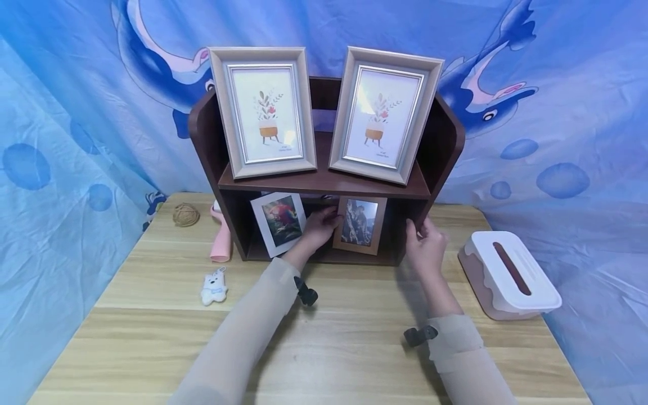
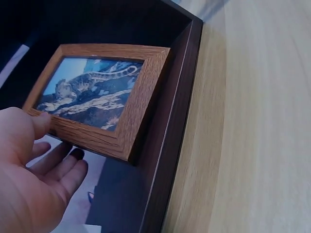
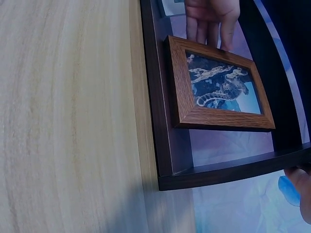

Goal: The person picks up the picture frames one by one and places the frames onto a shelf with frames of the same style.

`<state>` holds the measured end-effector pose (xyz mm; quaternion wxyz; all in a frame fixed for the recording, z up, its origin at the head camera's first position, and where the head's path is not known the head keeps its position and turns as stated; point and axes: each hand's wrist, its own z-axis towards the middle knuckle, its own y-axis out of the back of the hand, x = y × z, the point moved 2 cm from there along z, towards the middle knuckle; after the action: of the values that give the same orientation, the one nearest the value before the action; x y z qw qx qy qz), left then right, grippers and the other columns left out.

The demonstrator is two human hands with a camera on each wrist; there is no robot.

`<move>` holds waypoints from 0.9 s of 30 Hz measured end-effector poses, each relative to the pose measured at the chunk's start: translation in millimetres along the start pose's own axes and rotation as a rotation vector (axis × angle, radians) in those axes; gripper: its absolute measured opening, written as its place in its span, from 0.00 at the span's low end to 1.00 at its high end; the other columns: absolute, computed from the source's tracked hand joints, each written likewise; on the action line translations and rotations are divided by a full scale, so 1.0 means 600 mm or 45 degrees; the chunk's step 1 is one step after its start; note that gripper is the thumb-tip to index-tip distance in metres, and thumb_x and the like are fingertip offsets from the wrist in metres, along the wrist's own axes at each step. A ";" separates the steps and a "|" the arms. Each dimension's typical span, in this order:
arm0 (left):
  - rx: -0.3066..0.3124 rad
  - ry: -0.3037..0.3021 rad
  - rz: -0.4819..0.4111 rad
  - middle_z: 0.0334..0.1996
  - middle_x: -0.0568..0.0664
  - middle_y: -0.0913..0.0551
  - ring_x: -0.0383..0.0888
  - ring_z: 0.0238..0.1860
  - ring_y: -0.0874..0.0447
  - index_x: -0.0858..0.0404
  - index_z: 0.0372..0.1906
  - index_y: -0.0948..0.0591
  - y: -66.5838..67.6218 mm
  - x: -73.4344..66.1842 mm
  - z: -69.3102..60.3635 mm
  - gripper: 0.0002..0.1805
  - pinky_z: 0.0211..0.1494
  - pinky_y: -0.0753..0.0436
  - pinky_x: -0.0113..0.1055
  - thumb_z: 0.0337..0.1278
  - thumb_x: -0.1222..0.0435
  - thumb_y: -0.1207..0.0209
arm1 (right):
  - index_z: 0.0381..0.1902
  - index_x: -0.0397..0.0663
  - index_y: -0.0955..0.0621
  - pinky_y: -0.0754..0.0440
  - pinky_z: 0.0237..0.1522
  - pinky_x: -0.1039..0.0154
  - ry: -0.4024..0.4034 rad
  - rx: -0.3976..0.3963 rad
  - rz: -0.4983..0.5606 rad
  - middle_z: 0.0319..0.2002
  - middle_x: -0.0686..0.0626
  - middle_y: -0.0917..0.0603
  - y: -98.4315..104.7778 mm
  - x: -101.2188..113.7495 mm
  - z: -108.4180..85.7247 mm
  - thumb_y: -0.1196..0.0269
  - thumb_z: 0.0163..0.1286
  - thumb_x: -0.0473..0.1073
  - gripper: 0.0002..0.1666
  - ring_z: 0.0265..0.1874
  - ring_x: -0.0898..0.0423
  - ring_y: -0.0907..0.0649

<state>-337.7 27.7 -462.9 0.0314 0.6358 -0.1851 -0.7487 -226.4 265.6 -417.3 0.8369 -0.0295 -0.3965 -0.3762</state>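
My left hand [image 1: 320,228] is inside the lower compartment of a dark brown shelf [image 1: 324,181]. It pinches the side edge of a wooden photo frame [image 2: 141,97], thumb on the front and fingers behind. The frame holds a picture of a spotted cat and stands leaning back. At the shelf's right side panel, my right hand [image 1: 427,247] holds the outer edge; some of its fingers are hidden. A white photo frame [image 1: 263,225] with a parrot picture stands tilted left of my left hand.
Two large silver-beige frames [image 1: 223,112] stand on the upper tier. Left on the table [image 1: 324,337] are a twine ball [image 1: 185,215], a pink cylindrical item [image 1: 221,244] and a white bear-shaped charm [image 1: 214,287]. A white-lidded tissue box [image 1: 536,281] sits at the right.
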 end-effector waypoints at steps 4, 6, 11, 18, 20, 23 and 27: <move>0.008 -0.043 0.119 0.61 0.60 0.19 0.54 0.61 0.19 0.66 0.69 0.26 0.008 -0.010 -0.011 0.26 0.63 0.20 0.42 0.73 0.60 0.41 | 0.37 0.28 0.17 0.23 0.33 0.85 0.012 -0.015 -0.030 0.34 0.32 0.12 0.002 -0.002 0.001 0.36 0.67 0.30 0.06 0.27 0.40 0.12; -0.003 -0.060 0.185 0.64 0.60 0.22 0.55 0.62 0.21 0.65 0.71 0.28 0.014 -0.015 -0.019 0.28 0.65 0.22 0.43 0.73 0.58 0.41 | 0.36 0.28 0.17 0.24 0.32 0.87 0.019 -0.021 -0.048 0.33 0.32 0.12 0.003 -0.003 0.002 0.36 0.67 0.30 0.05 0.27 0.40 0.12; -0.010 -0.129 0.242 0.67 0.61 0.25 0.57 0.65 0.23 0.66 0.71 0.28 0.031 -0.025 -0.044 0.28 0.68 0.25 0.46 0.72 0.59 0.41 | 0.36 0.29 0.17 0.25 0.31 0.87 0.019 -0.015 -0.061 0.34 0.33 0.12 0.004 -0.006 0.003 0.36 0.67 0.30 0.06 0.28 0.40 0.11; 0.056 -0.203 0.312 0.69 0.60 0.26 0.57 0.69 0.28 0.67 0.71 0.28 0.046 -0.033 -0.077 0.28 0.71 0.29 0.48 0.72 0.60 0.41 | 0.36 0.30 0.16 0.25 0.29 0.86 -0.026 -0.035 -0.073 0.33 0.36 0.11 0.004 -0.010 0.003 0.36 0.67 0.32 0.06 0.25 0.60 0.15; 0.073 -0.238 0.368 0.69 0.59 0.27 0.56 0.70 0.30 0.66 0.72 0.29 0.048 -0.033 -0.085 0.29 0.72 0.30 0.47 0.72 0.60 0.40 | 0.36 0.30 0.16 0.25 0.30 0.86 -0.043 -0.041 -0.075 0.33 0.36 0.11 0.005 -0.011 0.002 0.36 0.68 0.32 0.06 0.26 0.60 0.15; 0.102 -0.302 0.400 0.70 0.61 0.28 0.56 0.71 0.31 0.68 0.72 0.30 0.050 -0.031 -0.098 0.29 0.71 0.29 0.48 0.71 0.62 0.40 | 0.38 0.30 0.17 0.26 0.32 0.86 -0.065 -0.025 -0.096 0.35 0.35 0.11 0.007 -0.011 0.000 0.36 0.69 0.33 0.07 0.29 0.52 0.12; 0.118 -0.397 0.481 0.70 0.65 0.29 0.59 0.71 0.32 0.71 0.71 0.30 0.056 -0.024 -0.118 0.30 0.71 0.29 0.50 0.70 0.63 0.39 | 0.48 0.30 0.20 0.18 0.43 0.76 -0.132 0.051 -0.108 0.44 0.33 0.13 0.012 -0.011 -0.008 0.38 0.72 0.34 0.11 0.42 0.42 0.12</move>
<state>-272.8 -16.3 -447.4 0.1129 0.4675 -0.3374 -0.8093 -221.3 272.9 -423.2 0.7989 -0.0153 -0.4478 -0.4013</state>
